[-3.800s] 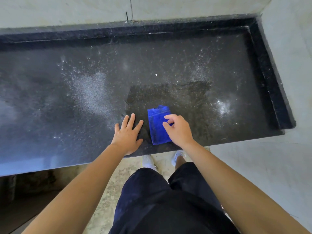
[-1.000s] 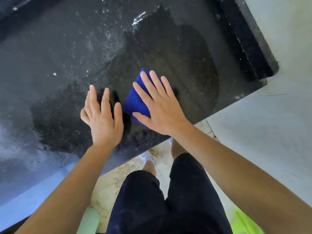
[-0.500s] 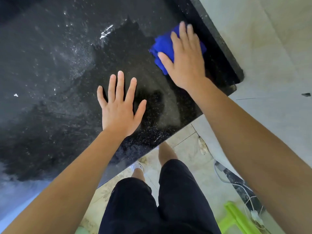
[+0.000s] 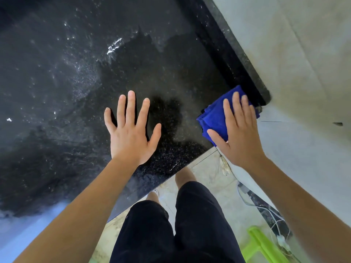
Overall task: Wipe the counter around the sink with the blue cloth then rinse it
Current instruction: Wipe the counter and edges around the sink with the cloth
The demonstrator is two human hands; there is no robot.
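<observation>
Dark wet table (image 4: 76, 54) ends at its near-right corner, where the flat right hand (image 4: 241, 137) presses the blue cloth (image 4: 214, 118) — a push further right could sweep it off; left hand (image 4: 131, 135) spread, empty, perhaps resting.

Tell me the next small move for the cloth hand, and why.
Probably slide the right hand, flat on the blue cloth at the near right corner of the counter, leftward and away toward the whitish film. That patch looks unwiped, while the stretch by the left hand looks dark and clean.
</observation>
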